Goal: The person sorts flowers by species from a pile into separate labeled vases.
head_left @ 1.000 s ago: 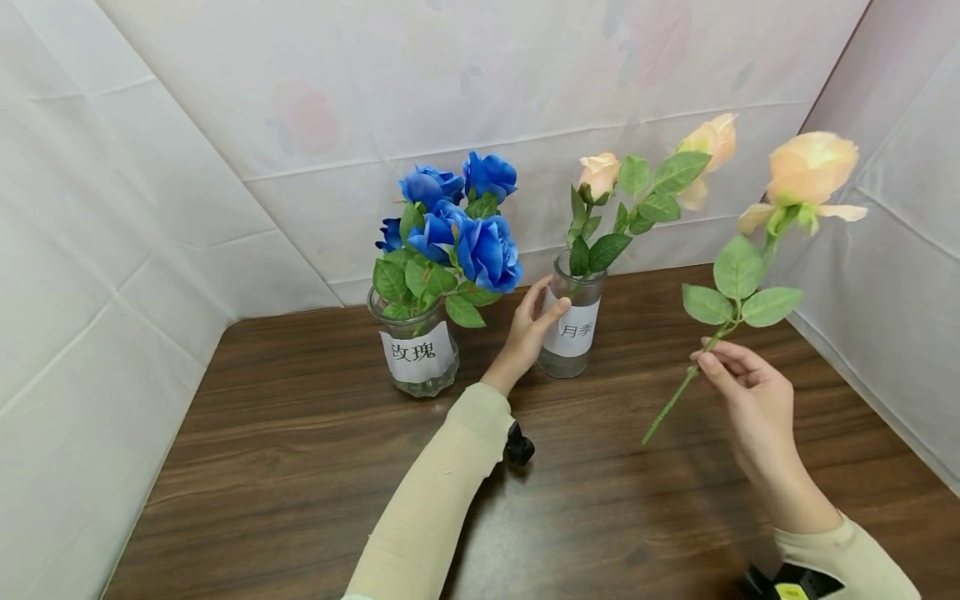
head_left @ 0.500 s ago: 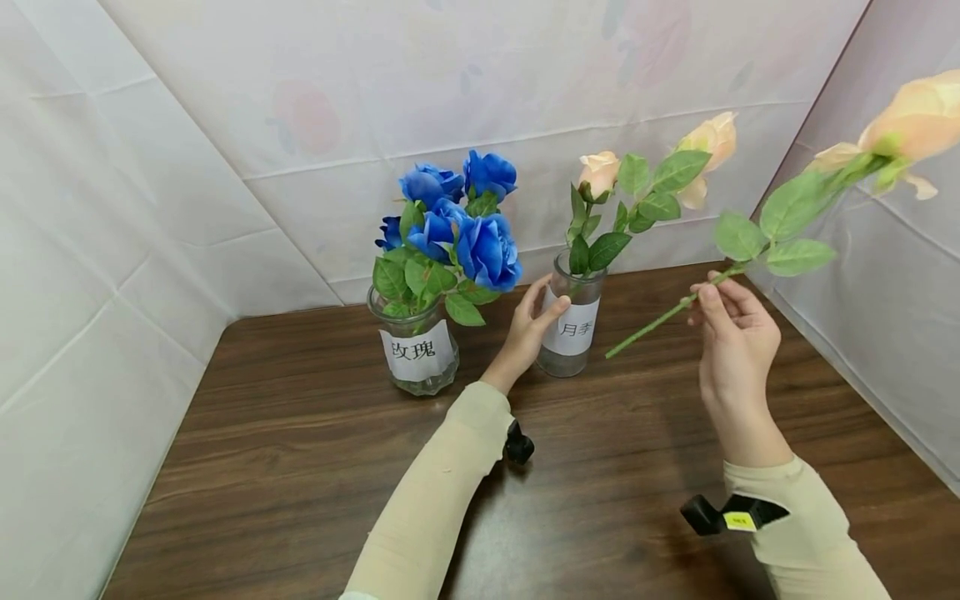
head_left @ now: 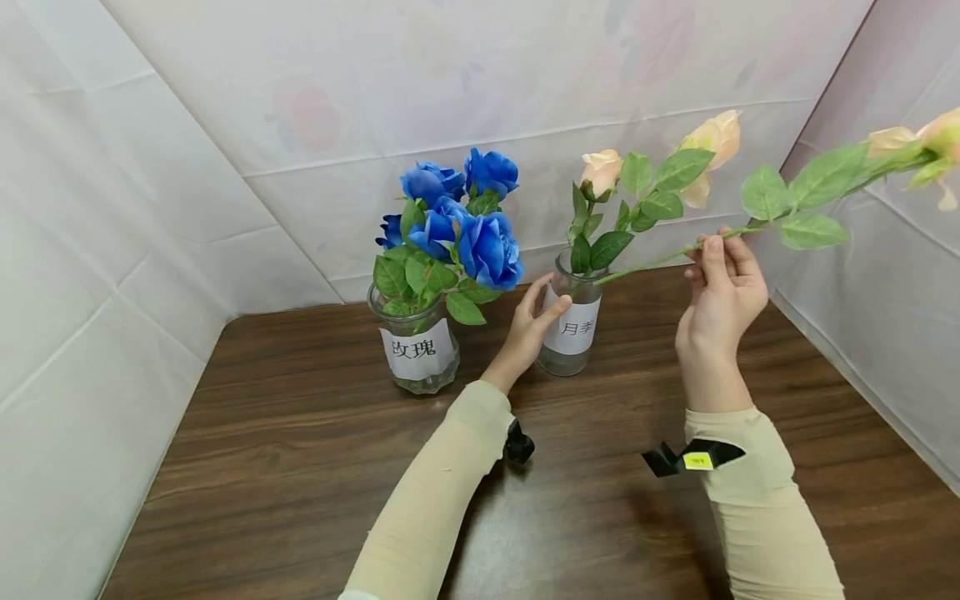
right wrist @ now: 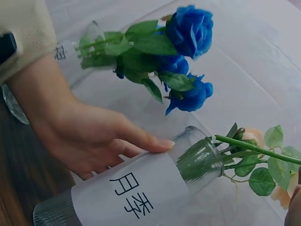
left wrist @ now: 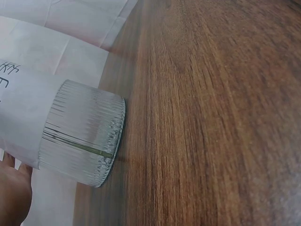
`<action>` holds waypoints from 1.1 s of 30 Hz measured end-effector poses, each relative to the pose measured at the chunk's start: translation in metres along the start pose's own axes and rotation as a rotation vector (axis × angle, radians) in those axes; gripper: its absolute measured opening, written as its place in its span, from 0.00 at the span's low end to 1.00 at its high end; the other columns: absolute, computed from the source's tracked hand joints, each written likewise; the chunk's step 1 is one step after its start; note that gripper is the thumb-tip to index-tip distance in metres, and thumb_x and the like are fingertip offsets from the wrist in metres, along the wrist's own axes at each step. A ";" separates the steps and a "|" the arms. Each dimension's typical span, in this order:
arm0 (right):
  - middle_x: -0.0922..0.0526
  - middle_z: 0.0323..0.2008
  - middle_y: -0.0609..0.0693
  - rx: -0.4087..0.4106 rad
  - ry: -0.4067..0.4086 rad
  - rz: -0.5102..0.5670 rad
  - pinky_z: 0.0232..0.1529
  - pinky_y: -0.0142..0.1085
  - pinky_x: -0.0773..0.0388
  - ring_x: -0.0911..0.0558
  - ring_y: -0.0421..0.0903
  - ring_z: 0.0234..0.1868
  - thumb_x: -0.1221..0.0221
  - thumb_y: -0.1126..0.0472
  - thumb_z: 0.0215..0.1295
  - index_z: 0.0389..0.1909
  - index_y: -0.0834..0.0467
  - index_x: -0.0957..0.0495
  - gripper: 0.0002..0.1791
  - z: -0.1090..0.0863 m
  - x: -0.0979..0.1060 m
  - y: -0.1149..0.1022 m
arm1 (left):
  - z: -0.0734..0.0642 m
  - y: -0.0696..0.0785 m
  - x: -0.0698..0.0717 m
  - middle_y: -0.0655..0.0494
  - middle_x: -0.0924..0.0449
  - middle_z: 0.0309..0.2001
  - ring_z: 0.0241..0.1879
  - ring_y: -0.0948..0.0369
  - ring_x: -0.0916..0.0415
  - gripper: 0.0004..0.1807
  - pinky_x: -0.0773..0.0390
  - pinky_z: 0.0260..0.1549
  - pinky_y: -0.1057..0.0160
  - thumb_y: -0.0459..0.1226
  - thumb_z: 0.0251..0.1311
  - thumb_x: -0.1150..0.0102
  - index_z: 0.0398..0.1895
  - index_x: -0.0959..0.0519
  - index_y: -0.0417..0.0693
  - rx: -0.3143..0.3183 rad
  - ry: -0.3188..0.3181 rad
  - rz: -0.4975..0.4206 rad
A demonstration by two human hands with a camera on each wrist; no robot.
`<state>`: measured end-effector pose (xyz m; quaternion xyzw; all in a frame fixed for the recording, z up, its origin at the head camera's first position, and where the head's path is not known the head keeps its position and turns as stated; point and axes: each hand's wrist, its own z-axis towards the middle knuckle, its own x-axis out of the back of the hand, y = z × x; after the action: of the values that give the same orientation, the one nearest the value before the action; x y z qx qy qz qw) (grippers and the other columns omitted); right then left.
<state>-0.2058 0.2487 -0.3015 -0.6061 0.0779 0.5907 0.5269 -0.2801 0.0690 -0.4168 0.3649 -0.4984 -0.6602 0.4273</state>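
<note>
My left hand (head_left: 521, 337) holds the left side of a ribbed glass vase (head_left: 564, 363) with a white paper label. Its thumb lies near the rim in the right wrist view, where the label of the same vase (right wrist: 134, 188) faces the camera. Two peach roses (head_left: 600, 173) stand in that vase, one leaning right. Between thumb and fingertips, my right hand (head_left: 723, 312) pinches the green stem of another peach rose (head_left: 947, 137). This rose is tilted nearly level, its bloom cut off at the right edge. Its stem end (right wrist: 225, 139) is at the vase mouth; whether it touches the rim I cannot tell.
Left of the held vase, a second labelled glass vase (head_left: 426, 385) carries several blue roses (head_left: 489, 250). Both stand towards the back of a brown wooden table (head_left: 285, 467). Pale cloth walls (head_left: 315, 208) enclose the back and sides.
My right hand has moved up and left, tipping the rose from upright towards level and bringing its stem end to the vase mouth. My left hand stays on the vase.
</note>
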 end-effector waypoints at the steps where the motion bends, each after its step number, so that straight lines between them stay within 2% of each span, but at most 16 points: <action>1: 0.18 0.28 0.58 0.016 0.005 -0.002 0.22 0.28 0.27 0.19 0.47 0.25 0.32 0.71 0.57 0.38 0.73 0.21 0.11 0.001 -0.002 0.002 | 0.000 0.000 0.000 0.49 0.48 0.77 0.76 0.54 0.53 0.32 0.47 0.72 0.56 0.42 0.70 0.46 0.75 0.40 0.47 0.001 -0.001 -0.001; 6: 0.17 0.29 0.58 0.069 -0.004 -0.057 0.25 0.29 0.27 0.18 0.48 0.27 0.33 0.72 0.59 0.35 0.70 0.21 0.07 0.003 -0.007 0.015 | -0.001 0.000 0.000 0.50 0.47 0.76 0.76 0.55 0.52 0.34 0.46 0.72 0.56 0.46 0.69 0.44 0.75 0.39 0.48 0.005 0.001 0.000; 13: 0.15 0.30 0.54 0.052 -0.046 -0.180 0.26 0.30 0.27 0.18 0.46 0.28 0.34 0.71 0.61 0.32 0.64 0.18 0.02 -0.007 -0.008 0.036 | -0.001 0.000 0.000 0.51 0.47 0.76 0.75 0.56 0.52 0.34 0.46 0.71 0.56 0.46 0.69 0.44 0.75 0.40 0.49 0.003 0.001 0.001; 22: 0.15 0.30 0.52 0.064 -0.150 -0.266 0.27 0.30 0.25 0.18 0.44 0.27 0.34 0.73 0.60 0.29 0.61 0.16 0.04 -0.019 -0.002 0.059 | 0.000 -0.003 0.000 0.49 0.46 0.76 0.75 0.55 0.51 0.36 0.46 0.71 0.57 0.50 0.68 0.43 0.75 0.39 0.47 -0.012 0.008 0.005; 23: 0.15 0.30 0.52 0.060 -0.154 -0.276 0.28 0.30 0.24 0.17 0.43 0.27 0.33 0.72 0.60 0.29 0.62 0.16 0.03 -0.021 -0.002 0.061 | -0.001 -0.003 0.001 0.48 0.46 0.76 0.75 0.55 0.51 0.37 0.45 0.71 0.57 0.52 0.67 0.42 0.75 0.39 0.47 -0.014 0.009 0.004; 25: 0.15 0.30 0.52 0.048 -0.149 -0.287 0.28 0.30 0.23 0.18 0.42 0.27 0.34 0.71 0.62 0.31 0.63 0.15 0.02 -0.023 -0.002 0.064 | 0.000 -0.003 0.000 0.48 0.46 0.76 0.75 0.55 0.51 0.36 0.45 0.71 0.56 0.51 0.68 0.43 0.75 0.39 0.47 -0.012 0.008 0.006; 31: 0.16 0.27 0.51 0.038 -0.139 -0.317 0.31 0.31 0.23 0.20 0.42 0.27 0.36 0.67 0.65 0.33 0.65 0.14 0.04 -0.026 -0.002 0.068 | -0.001 -0.001 0.000 0.50 0.46 0.76 0.75 0.55 0.51 0.34 0.45 0.71 0.55 0.48 0.69 0.44 0.75 0.39 0.48 -0.002 0.005 0.022; 33: 0.17 0.27 0.50 0.038 -0.131 -0.326 0.33 0.31 0.22 0.20 0.43 0.29 0.35 0.68 0.65 0.33 0.63 0.14 0.03 -0.026 -0.002 0.069 | -0.001 -0.001 0.000 0.50 0.46 0.76 0.75 0.55 0.51 0.35 0.45 0.71 0.54 0.50 0.69 0.44 0.75 0.39 0.49 -0.004 0.005 0.025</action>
<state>-0.2392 0.1991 -0.3442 -0.5607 -0.0448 0.5340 0.6312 -0.2797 0.0687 -0.4182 0.3595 -0.5006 -0.6548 0.4375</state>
